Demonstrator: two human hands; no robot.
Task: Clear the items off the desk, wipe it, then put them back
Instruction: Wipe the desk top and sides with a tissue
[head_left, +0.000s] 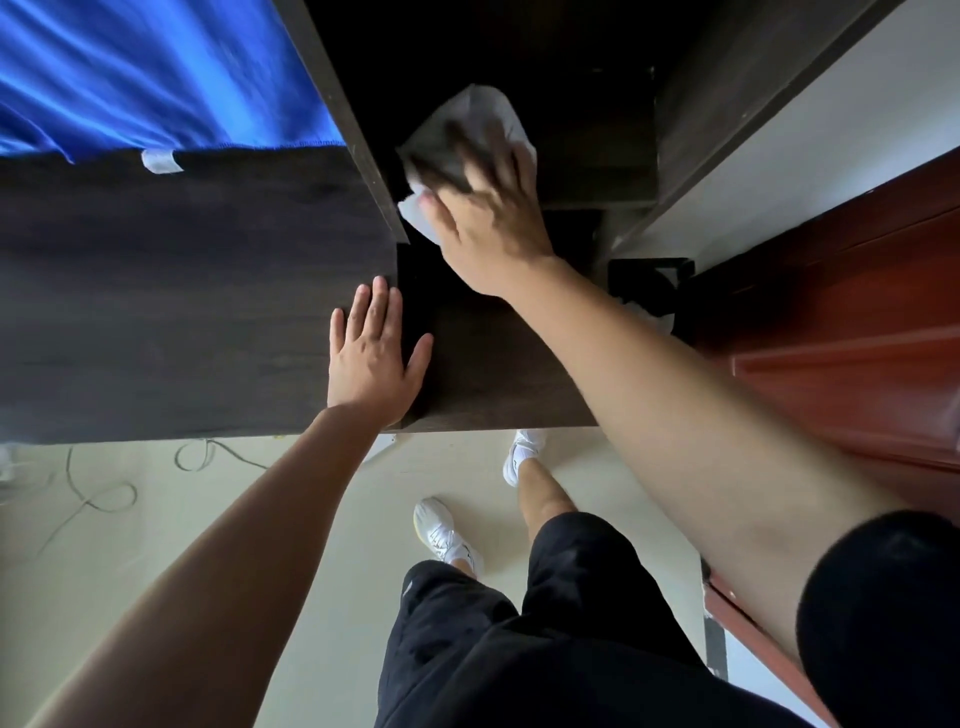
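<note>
Item 1. Desk (182, 291): dark wood-grain top filling the left and centre of the view, with a narrower section of the same wood to its right. An upright dark panel (353, 130) rises at the back and borders a shadowed recess.

Item 2. White cloth (483, 111): crumpled, lying on the dark surface inside the recess, just right of the upright panel. Its near half is covered by the right hand.

Item 3. Right hand (488, 218): palm down on the cloth, arm reaching in from the lower right. Fingers are stretched out over the cloth and blurred; the thumb lies along the cloth's near edge. Pressing, not pinching.

Item 4. Left hand (371, 353): flat on the desk top at its right edge, fingers straight and slightly spread, thumb angled out over the dark gap. Holds nothing.

Item 5. Blue fabric (130, 67): glossy, draped at the upper left, its hem meeting the back of the desk. A small white tag (161, 161) sits at the hem.

Item 6. Red-brown door (841, 332): panelled, at the right.

Item 7. Pale floor (156, 519): thin cables (98, 499) looped on it, lower left.

Item 8. Person: black shorts (545, 623), white sneakers (447, 535), black sleeve (883, 613) on the right arm
</note>
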